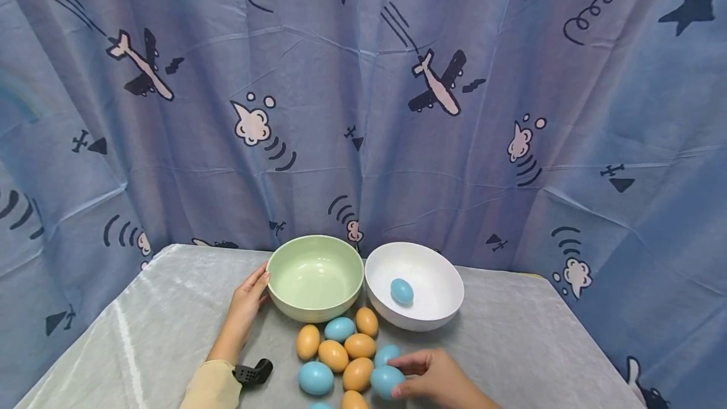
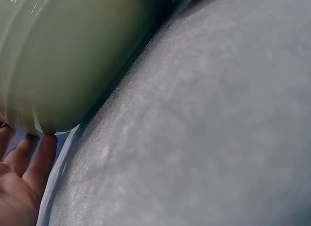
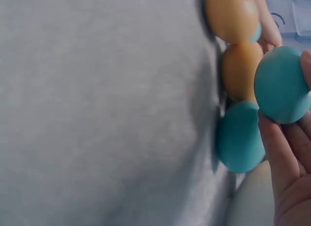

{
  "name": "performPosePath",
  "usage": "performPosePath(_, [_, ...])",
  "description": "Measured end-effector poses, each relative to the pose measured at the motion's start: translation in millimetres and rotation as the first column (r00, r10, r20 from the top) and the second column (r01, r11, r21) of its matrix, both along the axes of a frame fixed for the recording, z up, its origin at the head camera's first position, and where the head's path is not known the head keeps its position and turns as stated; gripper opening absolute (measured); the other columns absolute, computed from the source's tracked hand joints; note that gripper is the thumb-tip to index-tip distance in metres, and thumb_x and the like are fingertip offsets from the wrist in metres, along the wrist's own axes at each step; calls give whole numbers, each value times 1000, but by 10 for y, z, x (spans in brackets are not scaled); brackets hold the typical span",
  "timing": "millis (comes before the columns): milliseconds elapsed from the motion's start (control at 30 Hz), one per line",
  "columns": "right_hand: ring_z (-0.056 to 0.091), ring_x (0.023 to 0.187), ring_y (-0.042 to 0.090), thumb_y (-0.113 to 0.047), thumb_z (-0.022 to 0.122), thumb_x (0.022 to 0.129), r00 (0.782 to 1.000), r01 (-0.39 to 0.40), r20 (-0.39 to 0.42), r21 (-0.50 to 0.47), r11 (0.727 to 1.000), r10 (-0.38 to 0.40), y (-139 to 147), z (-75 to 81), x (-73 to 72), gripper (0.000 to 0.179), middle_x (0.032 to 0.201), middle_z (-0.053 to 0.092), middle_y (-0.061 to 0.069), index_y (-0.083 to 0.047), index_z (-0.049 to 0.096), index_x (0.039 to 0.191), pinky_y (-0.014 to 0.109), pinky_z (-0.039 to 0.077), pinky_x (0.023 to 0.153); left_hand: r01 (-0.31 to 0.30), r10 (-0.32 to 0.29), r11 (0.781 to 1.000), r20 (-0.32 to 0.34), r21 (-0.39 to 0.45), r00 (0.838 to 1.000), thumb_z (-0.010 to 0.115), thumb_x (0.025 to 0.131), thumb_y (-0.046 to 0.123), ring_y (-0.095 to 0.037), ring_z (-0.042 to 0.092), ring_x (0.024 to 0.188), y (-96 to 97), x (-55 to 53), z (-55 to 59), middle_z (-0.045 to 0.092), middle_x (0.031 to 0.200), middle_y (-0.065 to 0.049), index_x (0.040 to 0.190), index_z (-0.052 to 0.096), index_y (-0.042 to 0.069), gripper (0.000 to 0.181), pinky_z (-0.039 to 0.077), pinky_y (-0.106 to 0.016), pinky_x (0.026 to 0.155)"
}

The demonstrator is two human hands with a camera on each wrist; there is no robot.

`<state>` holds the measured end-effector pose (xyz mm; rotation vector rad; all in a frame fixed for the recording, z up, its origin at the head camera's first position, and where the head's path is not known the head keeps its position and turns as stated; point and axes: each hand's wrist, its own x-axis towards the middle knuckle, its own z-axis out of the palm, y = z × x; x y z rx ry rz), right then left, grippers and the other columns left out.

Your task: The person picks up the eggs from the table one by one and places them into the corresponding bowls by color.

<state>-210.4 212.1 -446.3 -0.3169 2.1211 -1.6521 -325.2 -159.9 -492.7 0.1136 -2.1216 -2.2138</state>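
My right hand (image 1: pixel 436 377) pinches a blue egg (image 1: pixel 387 383) between thumb and fingers at the front right of a cluster of eggs. Seen from the right wrist, the held egg (image 3: pixel 281 85) sits in front of another blue egg (image 3: pixel 241 137) and two orange eggs. My left hand (image 1: pixel 248 297) rests against the left outer side of a light green bowl (image 1: pixel 315 314). In the left wrist view its fairly straight fingers (image 2: pixel 46 158) touch the bowl's wall. Inside the white bowl (image 1: pixel 431 319), just right of the green one, lies one blue egg (image 1: pixel 402 292).
Several orange eggs (image 1: pixel 333 356) and blue eggs (image 1: pixel 315 378) lie close together on the grey cloth-covered table (image 1: pixel 511 333) before the bowls. A black band with a device (image 1: pixel 254 372) is on the left wrist. Behind the table hangs a blue patterned curtain (image 1: pixel 318 144).
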Motion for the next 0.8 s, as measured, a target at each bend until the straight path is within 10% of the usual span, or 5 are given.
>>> performPosePath(800, [69,99,8,-19,87,76,963,158,-227,49,986,-143,-17,469,-203,50,112,75,14,3,71,118,22,61,80,-6,6,1000,11,-2,1000,48,105,39,-27,30,149,6,14,17,29,164,-8,156,33,13,60,36,-50,120])
